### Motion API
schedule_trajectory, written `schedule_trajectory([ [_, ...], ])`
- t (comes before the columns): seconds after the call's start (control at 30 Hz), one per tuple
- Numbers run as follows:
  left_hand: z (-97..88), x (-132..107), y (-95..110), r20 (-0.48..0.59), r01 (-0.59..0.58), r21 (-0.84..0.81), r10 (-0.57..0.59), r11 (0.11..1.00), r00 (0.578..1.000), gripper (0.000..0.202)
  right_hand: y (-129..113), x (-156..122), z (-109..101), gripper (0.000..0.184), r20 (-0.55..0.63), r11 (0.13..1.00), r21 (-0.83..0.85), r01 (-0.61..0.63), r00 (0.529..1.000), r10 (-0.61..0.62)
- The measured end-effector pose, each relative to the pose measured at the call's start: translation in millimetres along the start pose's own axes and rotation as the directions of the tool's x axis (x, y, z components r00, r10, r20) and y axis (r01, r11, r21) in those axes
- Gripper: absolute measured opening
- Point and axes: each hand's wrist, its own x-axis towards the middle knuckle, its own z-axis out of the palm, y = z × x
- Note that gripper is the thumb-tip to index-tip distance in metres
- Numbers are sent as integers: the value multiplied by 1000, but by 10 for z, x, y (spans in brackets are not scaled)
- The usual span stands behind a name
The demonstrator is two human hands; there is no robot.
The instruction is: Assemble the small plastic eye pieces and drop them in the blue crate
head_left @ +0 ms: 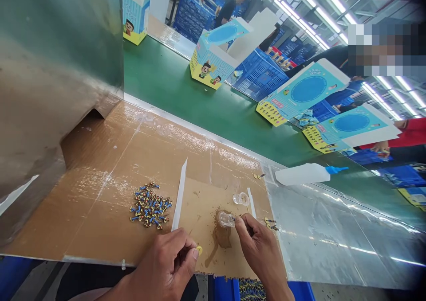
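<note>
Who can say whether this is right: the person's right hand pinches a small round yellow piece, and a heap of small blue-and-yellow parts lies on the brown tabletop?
Not quite: in the head view, the left hand pinches the round yellow piece. The heap does lie on the brown tabletop.

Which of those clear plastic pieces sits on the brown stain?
The clear cup at the fingers of the right hand. The other clear plastic lies beyond it, off the stain, near the short white strip.
</note>
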Motion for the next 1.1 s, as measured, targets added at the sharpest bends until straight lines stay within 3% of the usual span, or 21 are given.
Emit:
schedule_trajectory([
  [0.4,-15,13,46,-24,-20,-13,20,1000,1000,19,96,-18,2,44,26,999,39,9,1000,-10],
  [1.1,-55,30,109,-31,-12,6,13,1000,999,21,-9,-38,-4,45,-21,997,49,66,998,-65],
])
